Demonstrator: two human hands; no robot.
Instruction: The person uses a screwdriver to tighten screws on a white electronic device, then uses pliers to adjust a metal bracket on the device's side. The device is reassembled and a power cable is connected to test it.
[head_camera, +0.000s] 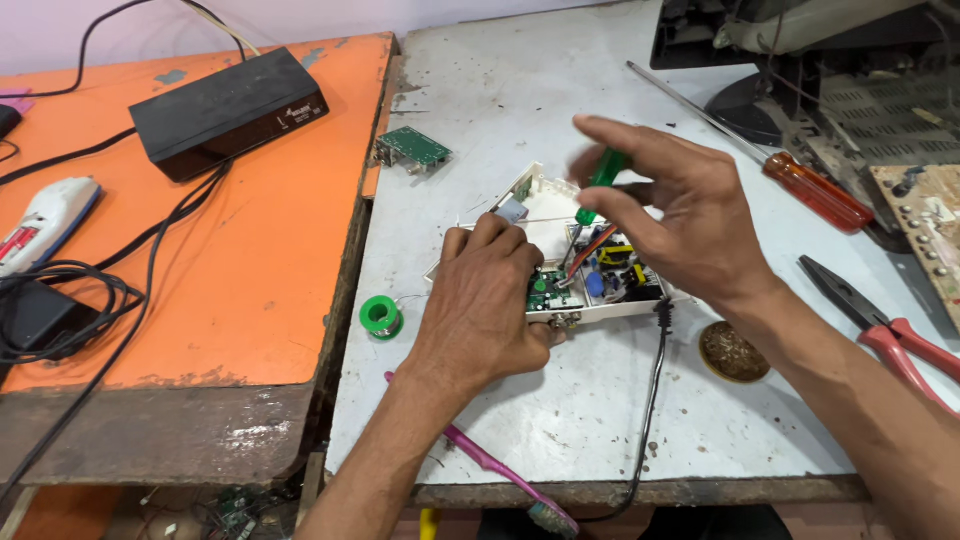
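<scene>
- The open white device case (556, 250) lies on the grey desk (560, 420).
- The left hand (485, 300) clamps its near-left edge.
- The right hand (680, 215) pinches a green-handled screwdriver (600, 185) over the case's circuit board (600, 275).
- A solder spool (381, 316) sits left.

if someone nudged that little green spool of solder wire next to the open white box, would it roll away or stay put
The small green spool of solder wire seems to lie flat on one flange on the white worktable, so a nudge would probably slide it, not roll it. It looks small yet likely heavy for its size. The loose wire end may bend or snag.
</scene>
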